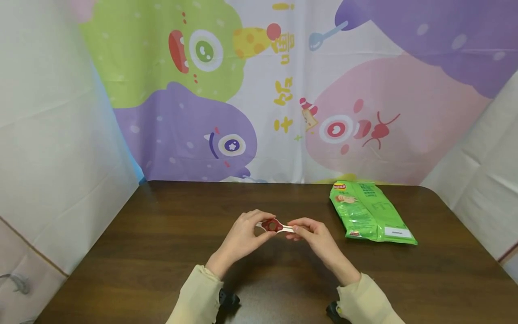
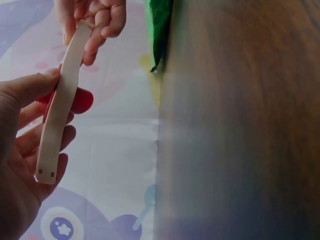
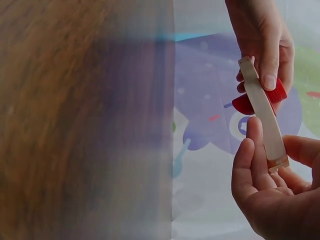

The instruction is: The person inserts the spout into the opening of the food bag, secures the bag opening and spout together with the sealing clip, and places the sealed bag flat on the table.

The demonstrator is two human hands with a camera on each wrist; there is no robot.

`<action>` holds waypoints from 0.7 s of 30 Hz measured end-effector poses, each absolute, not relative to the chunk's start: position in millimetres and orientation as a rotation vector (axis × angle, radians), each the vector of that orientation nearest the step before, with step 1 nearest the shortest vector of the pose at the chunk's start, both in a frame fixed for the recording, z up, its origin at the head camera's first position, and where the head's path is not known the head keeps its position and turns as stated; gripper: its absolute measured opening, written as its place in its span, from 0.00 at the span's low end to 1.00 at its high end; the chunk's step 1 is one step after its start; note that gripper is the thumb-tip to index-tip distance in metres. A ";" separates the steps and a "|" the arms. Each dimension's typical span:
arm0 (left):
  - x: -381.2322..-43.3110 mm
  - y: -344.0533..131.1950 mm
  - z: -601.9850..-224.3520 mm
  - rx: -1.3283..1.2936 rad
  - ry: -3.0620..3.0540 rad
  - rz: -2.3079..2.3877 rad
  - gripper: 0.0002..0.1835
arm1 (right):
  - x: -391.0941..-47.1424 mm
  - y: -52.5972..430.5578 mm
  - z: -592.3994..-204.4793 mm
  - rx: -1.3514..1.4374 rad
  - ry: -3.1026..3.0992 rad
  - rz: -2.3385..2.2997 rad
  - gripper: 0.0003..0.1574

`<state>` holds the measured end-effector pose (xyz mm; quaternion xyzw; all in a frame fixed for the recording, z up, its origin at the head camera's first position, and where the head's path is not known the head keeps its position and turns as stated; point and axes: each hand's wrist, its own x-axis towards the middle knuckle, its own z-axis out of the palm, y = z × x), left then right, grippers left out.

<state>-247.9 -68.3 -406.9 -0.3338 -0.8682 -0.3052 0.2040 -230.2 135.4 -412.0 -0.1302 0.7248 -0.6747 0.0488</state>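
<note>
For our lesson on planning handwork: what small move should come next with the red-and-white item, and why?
Probably move the red-and-white item toward the green bag: the left hand and right hand both hold it, while the bag lies apart on the table.

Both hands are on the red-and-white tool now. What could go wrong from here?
The right hand holds one end of the red-and-white tool, so that end might slip if twisted. The tool is above the table, so it could drop if the left hand's grip also loosened. The green bag lies on the right hand's side; a wide swing that way might bump it.
</note>
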 end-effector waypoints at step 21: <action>-247.7 -68.6 -408.0 -1.009 -2.382 -0.897 0.15 | -230.6 134.6 -411.1 -0.281 2.147 -2.149 0.17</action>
